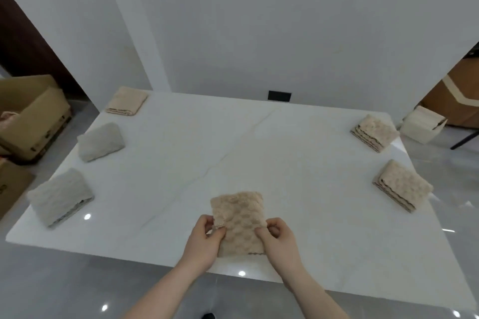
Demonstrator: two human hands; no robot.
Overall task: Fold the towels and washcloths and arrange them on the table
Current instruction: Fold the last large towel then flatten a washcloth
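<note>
A beige washcloth [239, 223] with a bumpy, bubble-like texture lies on the white table [233, 142], near the front edge and about in the middle of it. Both hands hold this cloth at its near part. The left hand [204, 238] pinches the left edge of the washcloth between the thumb and the curled fingers. The right hand [278, 237] grasps the right edge in the same way, with the fingers bent around the cloth. The washcloth lies between the 2 hands, and its far part reaches away from them, flat on the table. It seems to be folded already at least once, but the view is not sharp enough to count the layers.

Along the left side of the table there are 3 folded pieces: a grey towel [61, 197] closest to the person, a second grey towel [101, 141] behind it, and a beige folded towel [127, 101] at the far corner. Along the right side there are 2 folded beige washcloths with the same bumpy texture, one near [403, 186] and one far [374, 132]. All 5 lie well apart from the hands.

On the floor to the left stands a cardboard box [33, 116].
</note>
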